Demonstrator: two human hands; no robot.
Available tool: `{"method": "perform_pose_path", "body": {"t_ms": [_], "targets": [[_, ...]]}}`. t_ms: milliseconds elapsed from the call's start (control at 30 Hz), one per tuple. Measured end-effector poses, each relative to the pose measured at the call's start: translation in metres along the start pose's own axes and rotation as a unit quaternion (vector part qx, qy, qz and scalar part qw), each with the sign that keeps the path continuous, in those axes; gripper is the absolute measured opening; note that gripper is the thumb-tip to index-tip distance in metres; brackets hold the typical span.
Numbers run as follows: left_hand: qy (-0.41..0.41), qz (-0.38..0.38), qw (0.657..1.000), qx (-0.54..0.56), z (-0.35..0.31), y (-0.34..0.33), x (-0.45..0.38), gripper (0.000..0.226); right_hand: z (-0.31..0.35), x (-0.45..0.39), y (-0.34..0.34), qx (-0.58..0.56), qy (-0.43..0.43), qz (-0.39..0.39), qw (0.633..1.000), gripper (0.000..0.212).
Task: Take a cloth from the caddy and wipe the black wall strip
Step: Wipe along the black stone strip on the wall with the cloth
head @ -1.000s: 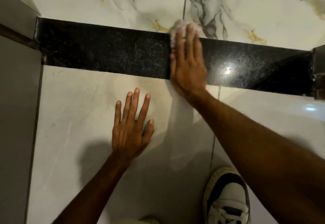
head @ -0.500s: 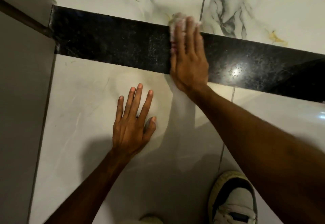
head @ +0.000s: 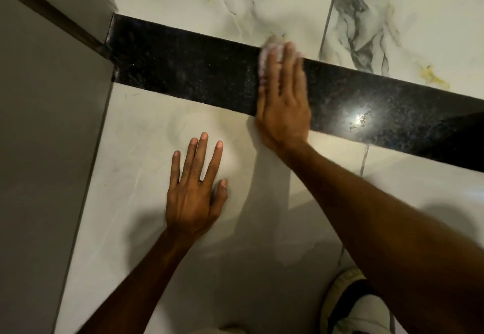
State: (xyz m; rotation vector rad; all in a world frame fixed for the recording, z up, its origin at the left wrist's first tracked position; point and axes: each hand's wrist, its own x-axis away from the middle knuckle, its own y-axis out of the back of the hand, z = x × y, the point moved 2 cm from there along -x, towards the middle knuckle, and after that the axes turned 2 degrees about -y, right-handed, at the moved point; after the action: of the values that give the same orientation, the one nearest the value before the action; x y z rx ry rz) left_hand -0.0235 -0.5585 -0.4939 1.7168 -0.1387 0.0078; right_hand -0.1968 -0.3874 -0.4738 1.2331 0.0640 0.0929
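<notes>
A glossy black speckled wall strip (head: 188, 76) runs across the marble wall, sloping down to the right. My right hand (head: 284, 103) lies flat across the strip, pressing a pale cloth (head: 269, 48) against it. Only the cloth's fuzzy edge shows above and left of the fingertips. My left hand (head: 195, 189) rests flat on the light tile below the strip, fingers spread, holding nothing. The caddy is out of view.
A grey door or panel (head: 44, 163) meets the strip's left end. White marble tiles with grey and gold veins (head: 366, 19) sit above the strip. A light glare spot (head: 357, 120) shines on the strip's right part. A white and black shoe (head: 358, 307) shows at bottom right.
The strip's left end has shifted right in the frame, so my right hand with the cloth sits nearer to it along the strip. My left hand stays pressed on the lower tile.
</notes>
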Motion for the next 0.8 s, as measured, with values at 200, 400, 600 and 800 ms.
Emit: {"method": "perform_pose_path", "body": {"t_ms": [200, 400, 600, 800], "targets": [[0.005, 0.013, 1.000, 0.002, -0.004, 0.011, -0.001, 0.070, -0.038, 0.093, 0.019, 0.019, 0.089, 0.050, 0.995, 0.064], [0.042, -0.025, 0.999, 0.018, -0.001, 0.003, 0.002, 0.069, -0.013, 0.008, 0.009, 0.001, -0.054, -0.021, 0.998, 0.066], [0.057, -0.013, 0.998, 0.023, 0.003, 0.004, 0.004, 0.069, 0.023, 0.041, -0.007, 0.003, 0.169, 0.071, 0.983, 0.064], [0.078, -0.014, 0.996, 0.029, 0.012, 0.012, 0.006, 0.070, -0.017, 0.040, 0.015, 0.024, -0.007, 0.023, 0.999, 0.065]]}}
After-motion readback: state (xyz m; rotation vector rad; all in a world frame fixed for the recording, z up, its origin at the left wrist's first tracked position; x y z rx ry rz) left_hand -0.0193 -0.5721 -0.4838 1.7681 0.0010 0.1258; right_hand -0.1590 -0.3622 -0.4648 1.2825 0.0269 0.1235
